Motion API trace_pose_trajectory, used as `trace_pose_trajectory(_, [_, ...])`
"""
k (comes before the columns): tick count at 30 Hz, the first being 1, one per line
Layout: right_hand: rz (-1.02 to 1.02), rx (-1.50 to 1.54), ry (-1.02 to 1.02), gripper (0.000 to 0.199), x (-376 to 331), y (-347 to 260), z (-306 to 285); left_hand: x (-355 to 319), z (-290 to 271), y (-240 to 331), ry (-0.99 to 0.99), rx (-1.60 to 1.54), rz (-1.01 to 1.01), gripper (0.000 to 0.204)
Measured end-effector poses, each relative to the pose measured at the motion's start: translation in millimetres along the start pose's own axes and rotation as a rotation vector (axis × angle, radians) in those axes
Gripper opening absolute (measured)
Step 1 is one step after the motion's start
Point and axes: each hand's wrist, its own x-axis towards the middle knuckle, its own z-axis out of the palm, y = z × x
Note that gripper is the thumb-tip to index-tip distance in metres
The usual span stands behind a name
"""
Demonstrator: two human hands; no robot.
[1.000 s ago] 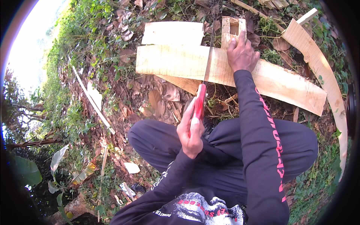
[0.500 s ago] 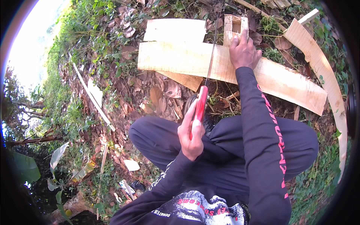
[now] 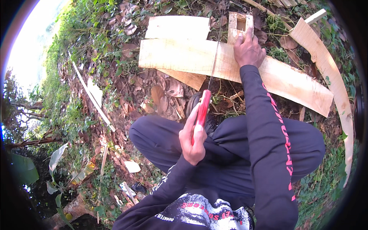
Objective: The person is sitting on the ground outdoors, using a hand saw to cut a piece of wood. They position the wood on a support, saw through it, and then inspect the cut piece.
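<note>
My left hand [image 3: 192,142] is wrapped round the red handle of a handsaw [image 3: 204,105]. Its thin blade, seen edge-on, stretches away from me across a long pale wooden plank [image 3: 174,55]. How deep the blade sits in the wood is too fine to make out. To the right of the blade, my right hand [image 3: 250,51] lies over the plank, its thumb and forefinger on the near end of a small wooden block [image 3: 232,28] with a rectangular hollow. The undersides of those fingers are hidden.
A shorter pale board [image 3: 177,27] lies beyond the plank, and another wood piece [image 3: 186,78] pokes out beneath it. At right rests a long curved offcut [image 3: 333,71]. My bent legs [image 3: 161,140] are close below. Dry leaves and green plants cover the ground around.
The saw handle has come slightly toward me relative to the plank. My right hand keeps its place at the block. The whole view has shifted a little.
</note>
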Motion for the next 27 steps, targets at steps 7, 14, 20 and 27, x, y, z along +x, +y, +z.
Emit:
trace_pose_trajectory(7, [-0.047, 0.041, 0.047, 0.060, 1, 0, 4, 79, 27, -1, 0.040, 0.140, 0.130, 0.043])
trace_pose_trajectory(14, [-0.034, -0.014, 0.068, 0.059, -1, 0, 1, -5, -20, 14, -0.065, 0.144, 0.035, 0.052])
trace_pose_trajectory(20, [-0.041, -0.003, 0.025, 0.058, -8, -11, -2, 52, 7, 12, 0.001, 0.093, 0.039, 0.048])
trace_pose_trajectory(27, [-0.024, -0.017, 0.063, 0.058, 3, 4, 5, 0, -18, 12, -0.038, 0.010, -0.038, 0.051])
